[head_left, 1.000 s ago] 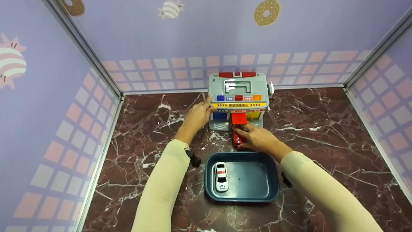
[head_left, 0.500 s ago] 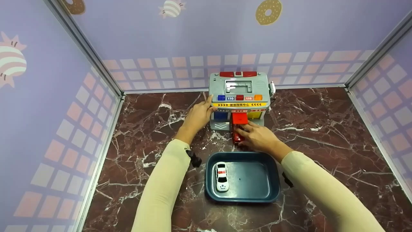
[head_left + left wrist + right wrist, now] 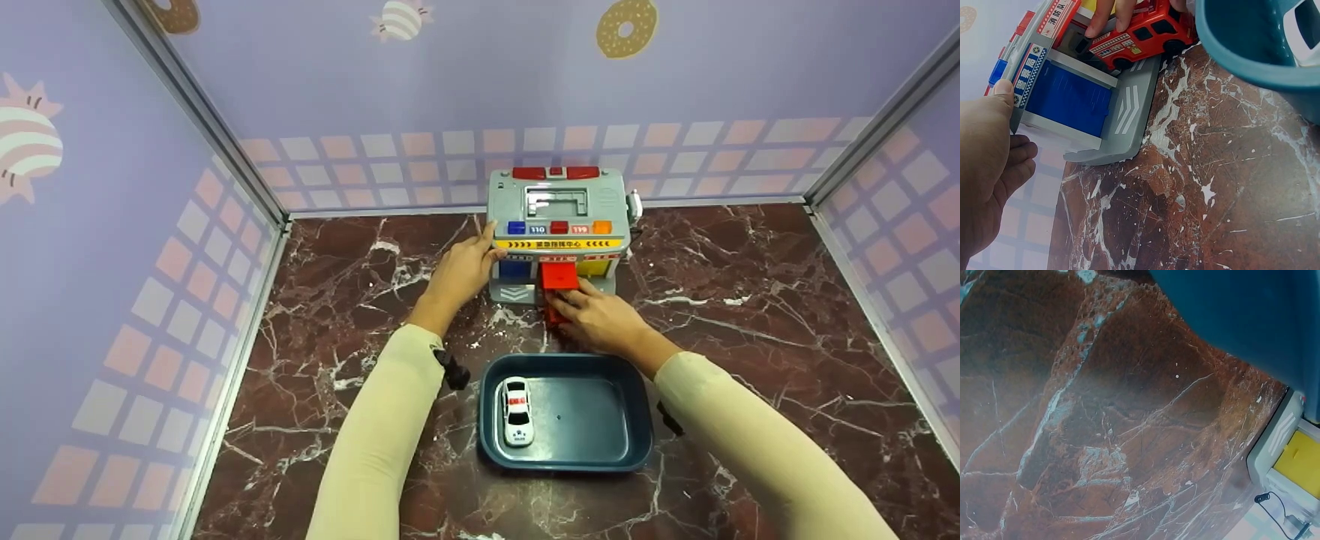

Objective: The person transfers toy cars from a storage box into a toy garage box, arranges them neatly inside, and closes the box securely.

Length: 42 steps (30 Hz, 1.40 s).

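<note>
The left hand grips the toy garage by its edge; the right hand holds 1 red truck at the middle doorway. The tray holds 1 white car.

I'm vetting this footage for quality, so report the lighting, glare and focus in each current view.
Head: fairly even lighting, with a faint sheen on the tabletop below the tray; left wrist: the fire truck looks reasonably crisp, while the wall looks washed out; right wrist: the tray is a soft, out-of-focus shape, with pale haze across the tabletop's left.
</note>
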Motion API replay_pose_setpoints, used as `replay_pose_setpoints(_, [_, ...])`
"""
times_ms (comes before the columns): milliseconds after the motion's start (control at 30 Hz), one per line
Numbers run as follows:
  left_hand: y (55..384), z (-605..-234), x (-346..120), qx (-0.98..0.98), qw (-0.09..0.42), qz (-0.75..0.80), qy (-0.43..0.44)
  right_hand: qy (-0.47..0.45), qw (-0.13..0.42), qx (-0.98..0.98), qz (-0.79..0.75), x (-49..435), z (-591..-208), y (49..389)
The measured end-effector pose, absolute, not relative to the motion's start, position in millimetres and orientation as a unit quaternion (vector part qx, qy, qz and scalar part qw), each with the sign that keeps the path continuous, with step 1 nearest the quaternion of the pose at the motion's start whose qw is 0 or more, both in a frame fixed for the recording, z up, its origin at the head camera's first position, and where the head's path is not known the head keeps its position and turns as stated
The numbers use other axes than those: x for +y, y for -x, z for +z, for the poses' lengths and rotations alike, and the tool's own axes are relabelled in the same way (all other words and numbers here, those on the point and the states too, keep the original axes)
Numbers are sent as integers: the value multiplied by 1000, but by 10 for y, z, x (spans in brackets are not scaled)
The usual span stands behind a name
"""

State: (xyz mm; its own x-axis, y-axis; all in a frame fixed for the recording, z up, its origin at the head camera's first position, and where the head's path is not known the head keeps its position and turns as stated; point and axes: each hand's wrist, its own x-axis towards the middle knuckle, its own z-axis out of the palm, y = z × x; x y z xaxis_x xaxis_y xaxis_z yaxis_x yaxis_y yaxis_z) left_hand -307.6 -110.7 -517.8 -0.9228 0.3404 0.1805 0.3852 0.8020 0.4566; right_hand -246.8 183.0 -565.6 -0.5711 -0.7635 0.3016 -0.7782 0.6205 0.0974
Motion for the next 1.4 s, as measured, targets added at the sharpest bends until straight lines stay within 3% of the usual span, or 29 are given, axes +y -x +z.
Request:
replay_pose_setpoints(500, [3103,-5219,-1131,-948,43,-249,195,-462,184,-867,-19,1834,-5658,2490])
replay_pose_setpoints(1400, [3076,-5206,-1113,-950,43,-240,193,-479,283,-831,-11,1857,-5738,2527])
